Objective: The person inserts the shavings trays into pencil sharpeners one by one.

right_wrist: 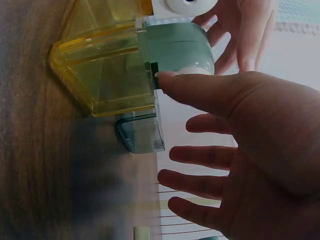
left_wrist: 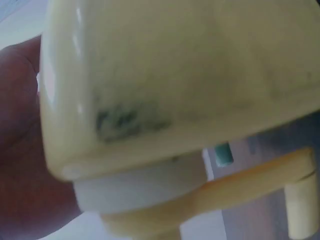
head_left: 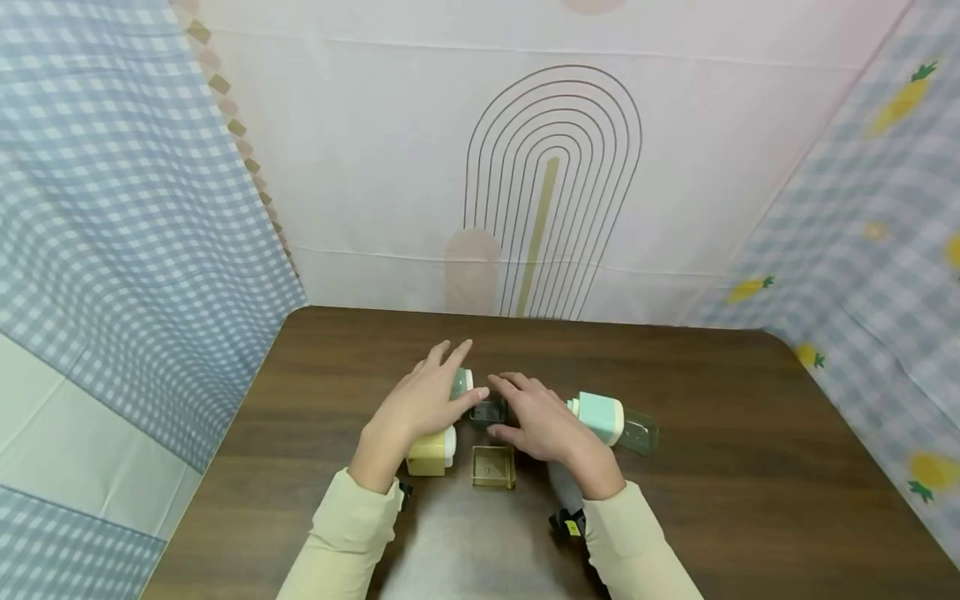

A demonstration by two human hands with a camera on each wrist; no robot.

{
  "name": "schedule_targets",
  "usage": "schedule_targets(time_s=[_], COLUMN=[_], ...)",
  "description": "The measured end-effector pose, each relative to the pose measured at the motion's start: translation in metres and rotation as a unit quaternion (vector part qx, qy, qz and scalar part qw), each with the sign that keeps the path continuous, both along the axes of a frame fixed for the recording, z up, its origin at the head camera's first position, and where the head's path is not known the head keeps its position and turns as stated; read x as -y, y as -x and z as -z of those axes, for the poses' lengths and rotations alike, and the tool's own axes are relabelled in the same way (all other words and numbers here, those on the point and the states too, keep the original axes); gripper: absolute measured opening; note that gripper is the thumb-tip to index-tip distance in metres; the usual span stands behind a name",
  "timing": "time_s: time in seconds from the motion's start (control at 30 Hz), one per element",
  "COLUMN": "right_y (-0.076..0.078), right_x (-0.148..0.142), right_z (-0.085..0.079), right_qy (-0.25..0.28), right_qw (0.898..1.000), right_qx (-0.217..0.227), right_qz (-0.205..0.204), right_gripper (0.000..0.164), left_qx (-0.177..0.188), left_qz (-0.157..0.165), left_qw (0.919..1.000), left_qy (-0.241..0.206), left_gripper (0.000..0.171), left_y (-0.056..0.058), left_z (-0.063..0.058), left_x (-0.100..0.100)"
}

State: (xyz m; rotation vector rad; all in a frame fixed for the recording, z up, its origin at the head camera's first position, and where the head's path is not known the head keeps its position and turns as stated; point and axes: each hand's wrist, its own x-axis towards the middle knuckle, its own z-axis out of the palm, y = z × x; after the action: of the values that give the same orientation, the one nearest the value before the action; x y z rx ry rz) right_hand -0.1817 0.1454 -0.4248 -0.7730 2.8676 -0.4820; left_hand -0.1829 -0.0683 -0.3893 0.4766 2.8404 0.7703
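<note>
My left hand, fingers spread, hovers over a yellow crank-handled body that looks like a pencil sharpener. In the left wrist view its crank arm shows close up. Partly behind that hand lies a green body with a white end. My right hand has its fingers extended beside a dark see-through box. In the right wrist view its thumb lies near the green body; contact is unclear. A yellow see-through box stands between the wrists.
Right of my right hand lies a mint crank-type body with a clear greenish box at its end. The brown wooden table meets a patterned cloth at the back. Black wrist straps show at the sleeves.
</note>
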Motion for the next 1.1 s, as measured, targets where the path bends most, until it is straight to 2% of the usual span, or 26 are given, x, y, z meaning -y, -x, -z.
schedule_targets(time_s=[0.2,0.37,0.77,0.9,1.1], right_y=[0.001,0.001,0.003,0.003,0.004], right_x=[0.003,0.004,0.006,0.007,0.006], right_z=[0.001,0.006,0.011,0.011,0.013], right_qy=[-0.020,-0.026,0.004,0.009,0.026], right_qw=[1.000,1.000,1.000,1.000,0.999], right_qx=[-0.007,-0.011,-0.021,-0.022,-0.010], right_qz=[-0.004,-0.006,-0.018,-0.017,-0.020], right_gripper=[0.067,0.062,0.055,0.054,0.055], left_qx=[0.007,0.016,-0.009,-0.017,-0.006], left_qz=[-0.037,-0.045,-0.007,0.009,0.031], left_qw=[0.9989,0.9976,0.9974,0.9971,0.9974], left_qy=[0.029,0.050,0.071,0.073,0.065], left_gripper=[0.079,0.076,0.054,0.052,0.052], left_y=[0.000,0.000,0.002,0.003,0.004], left_z=[0.003,0.011,0.014,0.014,0.016], left_x=[-0.003,-0.005,-0.005,-0.005,-0.006])
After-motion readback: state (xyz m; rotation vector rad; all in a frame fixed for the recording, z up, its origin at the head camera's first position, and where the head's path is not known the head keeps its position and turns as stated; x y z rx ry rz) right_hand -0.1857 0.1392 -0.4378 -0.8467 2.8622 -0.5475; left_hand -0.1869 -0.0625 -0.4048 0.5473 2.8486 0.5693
